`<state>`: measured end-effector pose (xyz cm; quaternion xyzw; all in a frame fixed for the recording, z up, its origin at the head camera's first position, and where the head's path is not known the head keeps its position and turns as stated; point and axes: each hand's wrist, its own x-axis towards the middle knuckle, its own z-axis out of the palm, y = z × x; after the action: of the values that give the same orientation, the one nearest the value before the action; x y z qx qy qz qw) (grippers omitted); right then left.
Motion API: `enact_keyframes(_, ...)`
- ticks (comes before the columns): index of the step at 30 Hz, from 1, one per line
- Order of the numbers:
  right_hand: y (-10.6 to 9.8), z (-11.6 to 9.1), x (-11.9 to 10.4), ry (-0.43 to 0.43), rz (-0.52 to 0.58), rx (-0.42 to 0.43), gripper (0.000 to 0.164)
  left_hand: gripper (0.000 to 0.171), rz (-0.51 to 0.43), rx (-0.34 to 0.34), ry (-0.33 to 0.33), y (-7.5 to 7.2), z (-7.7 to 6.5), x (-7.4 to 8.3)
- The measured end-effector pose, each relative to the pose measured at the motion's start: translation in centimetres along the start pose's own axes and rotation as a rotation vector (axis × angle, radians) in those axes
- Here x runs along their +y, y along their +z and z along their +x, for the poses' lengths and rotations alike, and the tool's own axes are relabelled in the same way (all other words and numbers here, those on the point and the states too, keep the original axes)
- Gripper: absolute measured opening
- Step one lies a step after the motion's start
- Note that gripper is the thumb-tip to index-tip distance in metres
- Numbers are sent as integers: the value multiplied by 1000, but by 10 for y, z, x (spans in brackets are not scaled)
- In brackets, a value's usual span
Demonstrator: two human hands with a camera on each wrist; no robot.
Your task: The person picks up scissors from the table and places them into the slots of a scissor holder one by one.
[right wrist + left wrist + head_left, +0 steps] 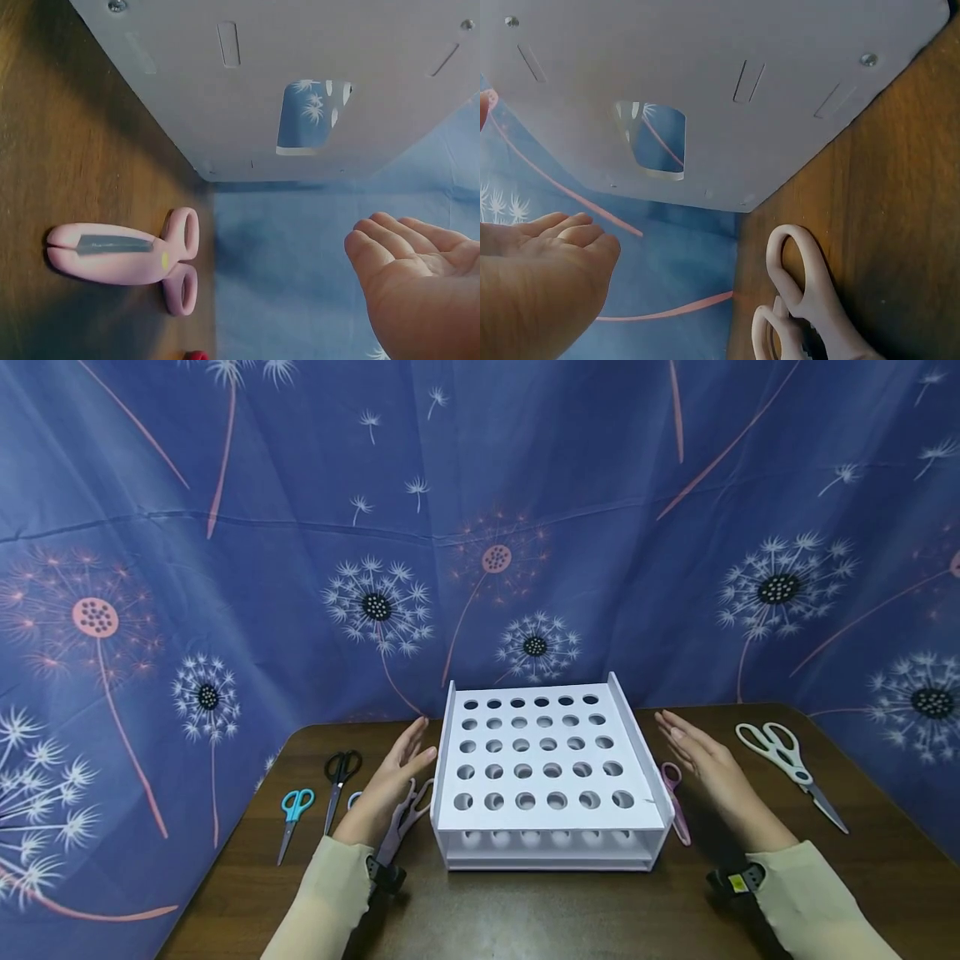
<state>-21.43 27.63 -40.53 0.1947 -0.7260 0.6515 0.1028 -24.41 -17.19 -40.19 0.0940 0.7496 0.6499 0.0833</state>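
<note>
A white rack (pixel 536 752) with rows of round holes in its top stands on the wooden table. To its left is my left hand (pixel 390 785), fingers extended and palm toward the rack's side. My right hand (pixel 712 777) is held the same way off the right side, a gap between it and the rack. Each side panel has a cut-out opening, seen in both wrist views, with the left panel (pixel 712 142) and the right panel (pixel 225 97) filling the upper part. Neither hand holds anything.
Left of the rack lie teal scissors (pixel 295 814), black scissors (pixel 337 781) and greyish-pink scissors (pixel 810 292), the last partly behind my left hand. Pink scissors (pixel 127 255) lie close to the rack's right side. White-handled scissors (pixel 791 768) are farther right. A blue floral curtain (pixel 480 527) hangs behind the table.
</note>
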Motion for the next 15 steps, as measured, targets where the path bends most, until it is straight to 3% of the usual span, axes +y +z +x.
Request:
enact_keyframes(8,5,1,1,136,-78,10,59,68,-5,-37,42,3,2,0)
enact_keyframes(15,-6,4,40,141,-13,-1,55,69,-31,-51,55,6,3,0)
